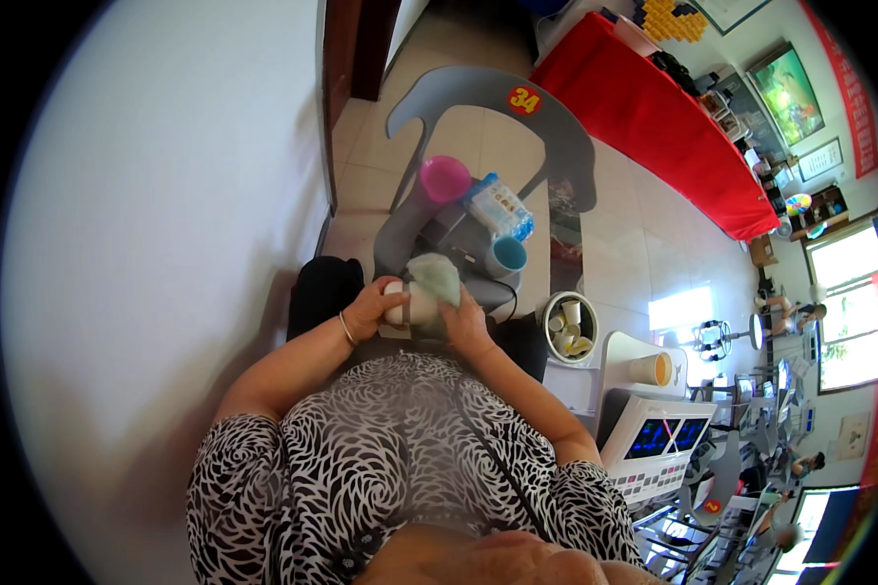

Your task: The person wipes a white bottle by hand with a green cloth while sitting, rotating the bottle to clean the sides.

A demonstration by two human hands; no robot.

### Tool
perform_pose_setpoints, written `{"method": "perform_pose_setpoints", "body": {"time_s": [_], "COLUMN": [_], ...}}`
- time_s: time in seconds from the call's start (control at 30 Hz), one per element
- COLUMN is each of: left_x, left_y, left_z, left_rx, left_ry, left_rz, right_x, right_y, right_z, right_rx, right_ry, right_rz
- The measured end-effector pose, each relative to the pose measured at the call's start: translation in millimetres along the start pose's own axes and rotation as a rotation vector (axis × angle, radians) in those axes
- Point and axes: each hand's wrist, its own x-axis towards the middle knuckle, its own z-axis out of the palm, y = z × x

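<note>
My left hand [374, 305] grips the rounded end of a white object [415, 303] held over my lap; its exact kind cannot be told. My right hand [468, 322] holds a pale green cloth [436, 275] against the object's other side. Just beyond my hands, a grey chair [399, 238] carries a pink cup or bowl [445, 179], a blue and white plastic packet [499, 208] and a blue cup [508, 256]. A dark flat item [439, 232] also lies on its seat.
A bin [571, 327] with several used cups stands right of my knee. Nearby, a white machine [655, 446] with screens stands beside a tray holding a paper cup [653, 369]. A white wall [161, 256] is at left; a red-draped table [644, 124] is ahead right.
</note>
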Motion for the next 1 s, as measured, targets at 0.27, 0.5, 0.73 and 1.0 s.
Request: {"method": "perform_pose_setpoints", "body": {"time_s": [0.27, 0.5, 0.73, 1.0], "left_x": [-5.3, -4.1, -5.2, 1.7], "left_y": [9.3, 4.7, 5.3, -1.7], "left_z": [11.2, 10.2, 9.2, 0.2], "left_rx": [0.024, -0.201, 0.024, -0.201], "left_ry": [-0.098, -0.177, -0.197, -0.130], "left_rz": [-0.080, -0.179, -0.088, -0.154], "right_x": [-4.3, -0.6, 1.5, -5.2], "right_y": [10.6, -36.9, -18.8, -47.6], "right_z": [0.9, -6.7, -5.9, -13.4], "right_rx": [-0.198, -0.280, -0.006, -0.298], "right_ry": [-0.066, -0.015, -0.142, -0.052], "right_rz": [-0.183, -0.360, 0.114, -0.392]}}
